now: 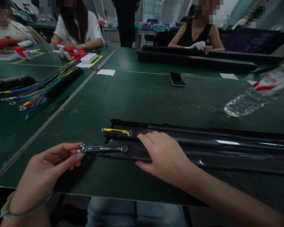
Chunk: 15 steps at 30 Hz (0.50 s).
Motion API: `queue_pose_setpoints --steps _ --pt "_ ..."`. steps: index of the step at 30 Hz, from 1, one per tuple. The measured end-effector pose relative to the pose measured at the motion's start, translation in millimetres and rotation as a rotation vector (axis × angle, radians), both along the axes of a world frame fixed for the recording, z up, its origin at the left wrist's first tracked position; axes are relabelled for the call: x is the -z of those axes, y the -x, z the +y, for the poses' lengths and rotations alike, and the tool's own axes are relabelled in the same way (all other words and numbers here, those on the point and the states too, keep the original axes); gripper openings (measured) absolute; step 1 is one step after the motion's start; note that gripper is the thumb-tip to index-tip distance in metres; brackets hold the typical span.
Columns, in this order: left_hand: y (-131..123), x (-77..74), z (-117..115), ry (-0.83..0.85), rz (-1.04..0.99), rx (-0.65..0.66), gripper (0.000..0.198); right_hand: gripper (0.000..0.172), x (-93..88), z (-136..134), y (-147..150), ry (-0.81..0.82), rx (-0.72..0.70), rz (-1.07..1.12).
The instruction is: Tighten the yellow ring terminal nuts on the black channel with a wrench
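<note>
Between thumb and fingers, my left hand [50, 165] pinches the open end of a silver combination wrench [103, 148]. The wrench's ring end sits around a small fastener on a long black channel-shaped rail [201, 148], which lies across the table. My right hand [164, 154] rests over the rail just right of that ring end, thumb on the near side and fingers across the top, gripping it. A short yellow wire [117, 130] with ring terminals is fixed at one end to a second bolt on the rail; its free terminal points left.
A phone [177, 79] lies beyond the rail, and a water bottle [257, 91] stands at the right. Bundled coloured cables [44, 85] with ring terminals lie left. Across the table, a person in black sits by more black rails [194, 60]; a white-sleeved person handles red-and-white parts [68, 53].
</note>
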<state>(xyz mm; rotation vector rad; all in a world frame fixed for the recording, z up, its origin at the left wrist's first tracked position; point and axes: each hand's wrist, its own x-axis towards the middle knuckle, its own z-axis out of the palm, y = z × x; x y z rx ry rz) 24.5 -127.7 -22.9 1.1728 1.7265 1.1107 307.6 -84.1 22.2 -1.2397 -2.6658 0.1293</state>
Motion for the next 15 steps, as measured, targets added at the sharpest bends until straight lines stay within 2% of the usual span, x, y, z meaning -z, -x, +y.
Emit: queue_pose_setpoints --steps 9,12,15 --pt "13.2 11.0 -14.1 0.003 0.115 -0.046 0.036 0.052 1.4 -0.5 -0.5 -0.005 -0.003 -0.001" --pt "11.7 9.3 -10.8 -0.002 0.122 -0.035 0.034 0.051 1.0 -1.1 -0.1 0.002 -0.004 -0.001" --pt "4.6 1.0 -2.6 0.010 0.150 -0.024 0.033 0.051 0.5 -1.6 0.2 0.008 -0.004 -0.003"
